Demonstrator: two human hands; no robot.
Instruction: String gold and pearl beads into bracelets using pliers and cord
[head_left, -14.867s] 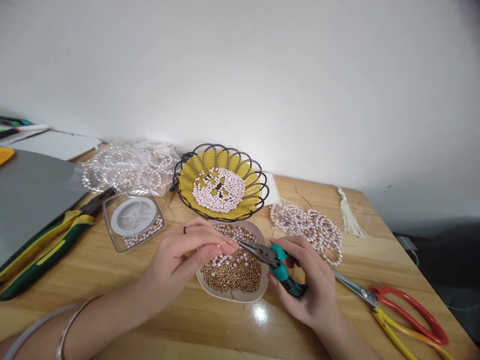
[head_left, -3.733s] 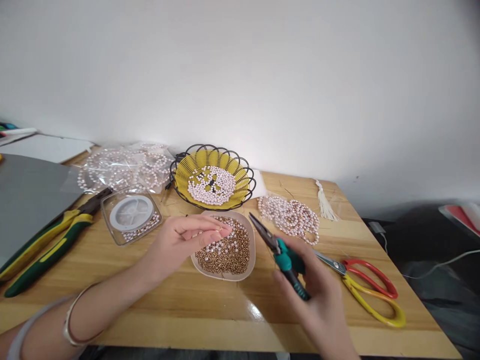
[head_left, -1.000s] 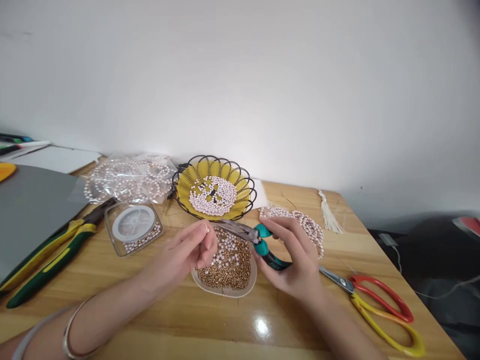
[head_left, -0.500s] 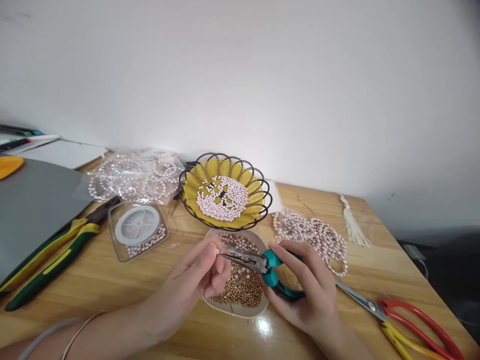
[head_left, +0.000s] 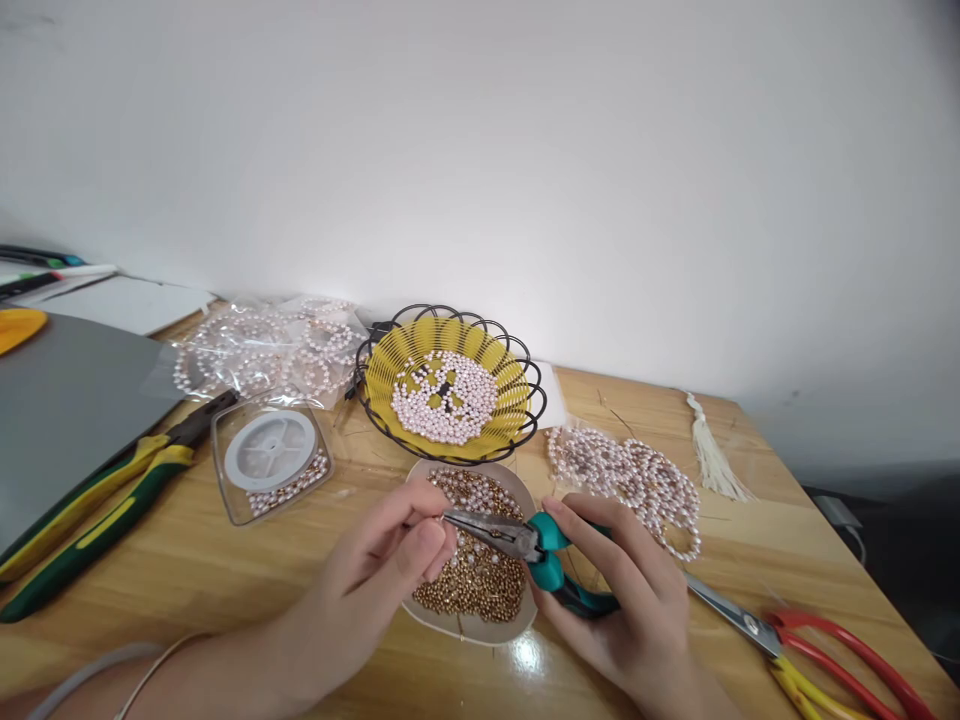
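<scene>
My right hand (head_left: 626,590) is wrapped round the teal handles of needle-nose pliers (head_left: 517,536), their jaws pointing left and nearly closed. The jaw tips meet the fingertips of my left hand (head_left: 397,545), whose thumb and fingers are pinched together. A tiny thing sits at that pinch, too small to make out and mostly covered by the fingers. Directly below the pliers stands a pale dish (head_left: 465,630) of gold and pearly beads. Behind it is a yellow basket with a black looped rim (head_left: 517,400), holding loose pale pink beads (head_left: 450,400).
Left lie green-yellow pliers (head_left: 142,490), a clear box with a white spool (head_left: 270,450) and bagged bead strands (head_left: 262,345). Bead strands (head_left: 622,480), a cream tassel (head_left: 712,450) and red-yellow-handled scissors (head_left: 772,640) are at right. A wall (head_left: 480,150) rises behind.
The pliers' jaws have come together from a slightly parted position. My left thumb has shifted lower, and the fingers have curled around the pinch. My right hand sits slightly further right.
</scene>
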